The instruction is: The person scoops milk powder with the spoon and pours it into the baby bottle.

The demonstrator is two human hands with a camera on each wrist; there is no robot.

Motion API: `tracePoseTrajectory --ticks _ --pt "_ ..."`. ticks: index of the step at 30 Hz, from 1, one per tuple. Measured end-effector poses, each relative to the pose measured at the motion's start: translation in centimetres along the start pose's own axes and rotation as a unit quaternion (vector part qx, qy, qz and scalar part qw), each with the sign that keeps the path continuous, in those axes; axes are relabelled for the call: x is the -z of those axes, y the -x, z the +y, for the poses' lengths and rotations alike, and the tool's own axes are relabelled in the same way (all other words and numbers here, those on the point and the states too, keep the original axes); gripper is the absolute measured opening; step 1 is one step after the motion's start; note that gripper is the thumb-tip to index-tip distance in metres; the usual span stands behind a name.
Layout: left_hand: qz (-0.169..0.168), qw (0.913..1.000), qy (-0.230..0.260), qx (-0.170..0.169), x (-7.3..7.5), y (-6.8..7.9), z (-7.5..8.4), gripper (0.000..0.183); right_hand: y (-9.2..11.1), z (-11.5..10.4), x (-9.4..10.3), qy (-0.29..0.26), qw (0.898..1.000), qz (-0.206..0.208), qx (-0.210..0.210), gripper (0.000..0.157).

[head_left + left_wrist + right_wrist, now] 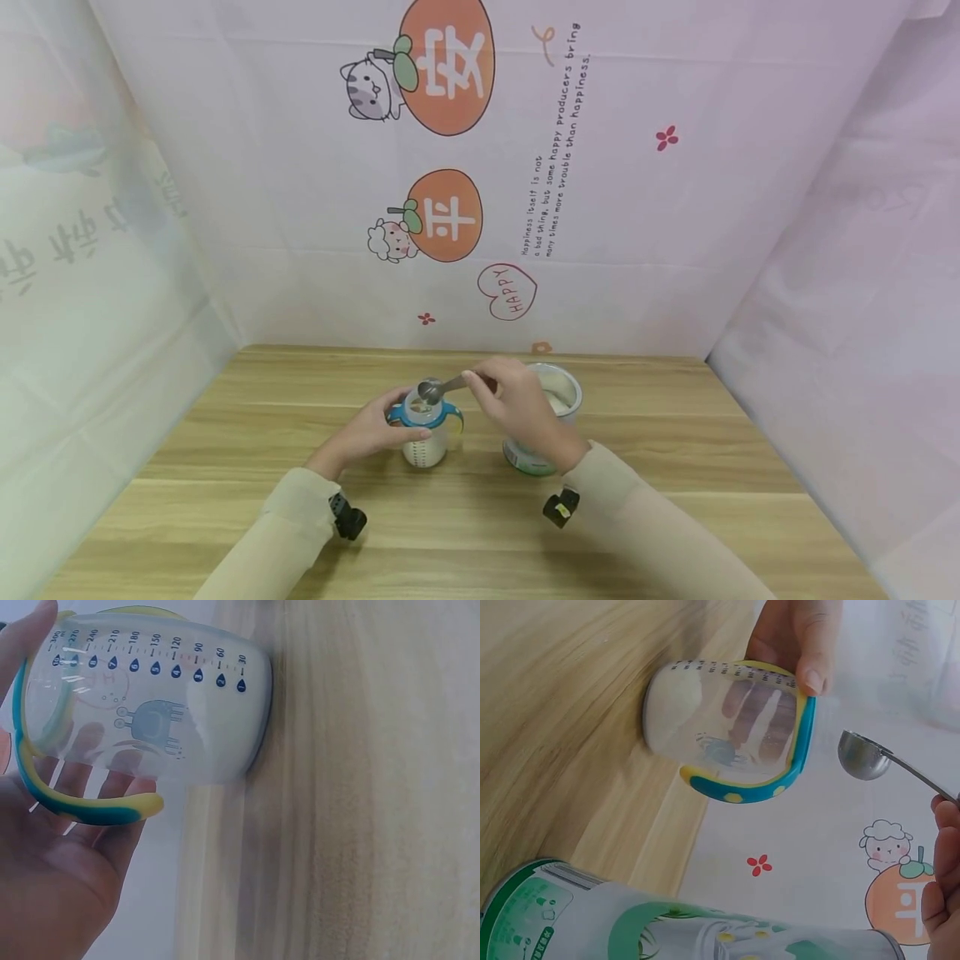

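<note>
A clear baby bottle [424, 450] with a blue-and-yellow two-handled collar stands uncapped on the table, whitish contents low inside it. My left hand [378, 425] grips it near the collar, the thumb in front and fingers wrapped behind, as the left wrist view shows beside the printed scale [176, 671]. Pinched by its handle in my right hand [517, 404] is a metal measuring spoon [430, 392]. In the right wrist view the spoon's bowl [864, 759] is tipped sideways, just above the bottle's mouth and apart from it. Whether anything is in the bowl, I cannot tell.
Beneath my right forearm stands an open can [531, 461] of pale powder, green at its base, right of the bottle. The wooden table [465, 533] meets a printed white cloth [615, 308] at the back, with more cloth at both sides.
</note>
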State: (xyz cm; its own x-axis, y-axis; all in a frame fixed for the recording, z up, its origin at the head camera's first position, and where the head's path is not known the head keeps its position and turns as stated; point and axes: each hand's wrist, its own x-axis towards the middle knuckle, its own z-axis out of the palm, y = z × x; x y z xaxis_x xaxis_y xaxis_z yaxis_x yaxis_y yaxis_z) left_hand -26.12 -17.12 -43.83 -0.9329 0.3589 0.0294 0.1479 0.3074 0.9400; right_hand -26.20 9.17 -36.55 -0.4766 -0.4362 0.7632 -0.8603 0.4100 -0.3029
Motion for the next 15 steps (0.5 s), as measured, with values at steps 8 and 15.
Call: tracePoseTrajectory --ticks 8,15 --pt "-0.004 0.9998 -0.019 -0.002 0.1 -0.1 0.3 0.076 0.1 0.1 0.6 -0.01 0.999 -0.001 -0.035 0.014" --pt "-0.018 0.9996 -0.017 -0.015 0.2 0.0 0.5 0.074 0.2 0.8 1.3 -0.016 0.999 0.019 -0.039 0.013"
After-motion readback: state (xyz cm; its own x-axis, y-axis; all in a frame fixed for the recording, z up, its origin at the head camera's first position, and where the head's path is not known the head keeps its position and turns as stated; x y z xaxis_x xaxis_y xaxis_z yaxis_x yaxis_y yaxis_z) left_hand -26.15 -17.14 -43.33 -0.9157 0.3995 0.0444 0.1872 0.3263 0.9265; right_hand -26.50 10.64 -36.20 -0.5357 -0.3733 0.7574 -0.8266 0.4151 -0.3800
